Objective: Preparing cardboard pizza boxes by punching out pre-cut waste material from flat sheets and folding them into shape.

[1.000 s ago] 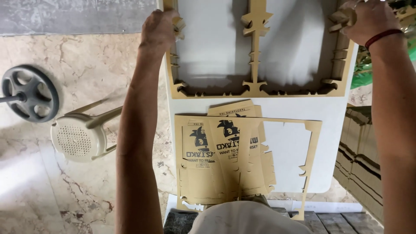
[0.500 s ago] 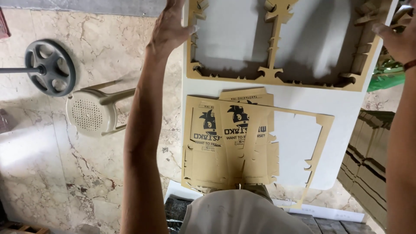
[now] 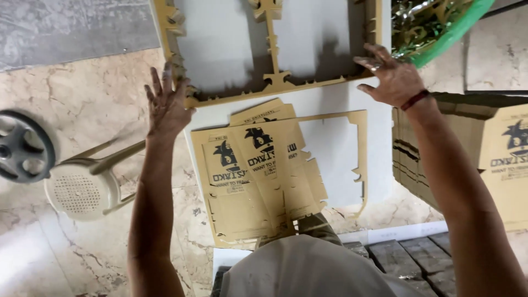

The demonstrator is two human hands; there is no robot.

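A tan die-cut cardboard frame (image 3: 275,82) with a centre rib lies on the far part of the white table (image 3: 341,99). My left hand (image 3: 165,104) is at the frame's near left corner, fingers spread, thumb touching the edge. At the near right corner, my right hand (image 3: 390,77) rests with its fingers apart on the frame, a red band on the wrist. Neither hand grips anything. Closer to me lies a stack of flat printed carton blanks (image 3: 258,176), with another cut-out frame piece (image 3: 360,159) under them.
A green basin (image 3: 445,33) of cardboard scraps sits at the far right. Stacked printed cartons (image 3: 495,159) stand right of the table. On the marble floor to the left are a pale plastic stool (image 3: 82,187) and a dark wheel (image 3: 22,146). Grey blocks (image 3: 407,258) lie near right.
Both hands gripped the frame's far corners a second ago; now they are at its near corners with fingers spread. The frame lies farther away on the table.
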